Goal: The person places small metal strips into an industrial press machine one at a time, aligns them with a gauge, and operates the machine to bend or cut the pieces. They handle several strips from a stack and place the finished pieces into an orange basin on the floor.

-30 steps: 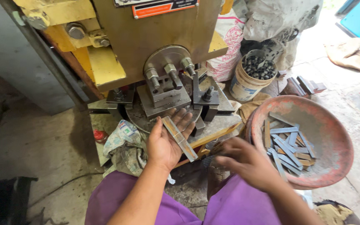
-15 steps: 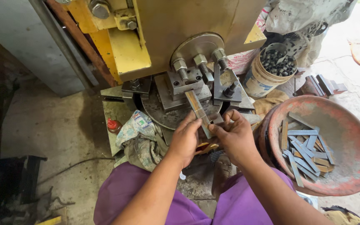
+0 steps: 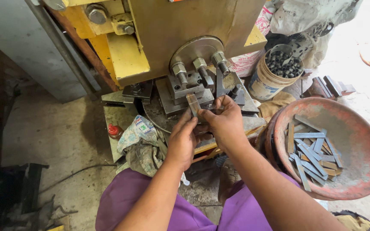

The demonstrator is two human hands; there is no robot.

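Both my hands hold one flat metal strip (image 3: 192, 102) upright in front of the die of a yellow-brown press machine (image 3: 185, 34). My left hand (image 3: 182, 139) pinches the strip's lower part from the left. My right hand (image 3: 223, 122) grips it from the right, fingers curled close to the steel die block (image 3: 185, 87) with its bolts. The strip's lower end is hidden between my fingers.
A rusty red round pan (image 3: 356, 141) with several flat metal strips (image 3: 311, 152) sits at the right. A bucket (image 3: 275, 72) of small dark parts stands behind it. A crumpled rag (image 3: 140, 137) and a small red-capped bottle (image 3: 114, 130) lie left of my hands. Purple-clad legs are below.
My right hand came from the pan side to join the left on the strip. Both hands carried the strip up closer to the die, and the view tilted.
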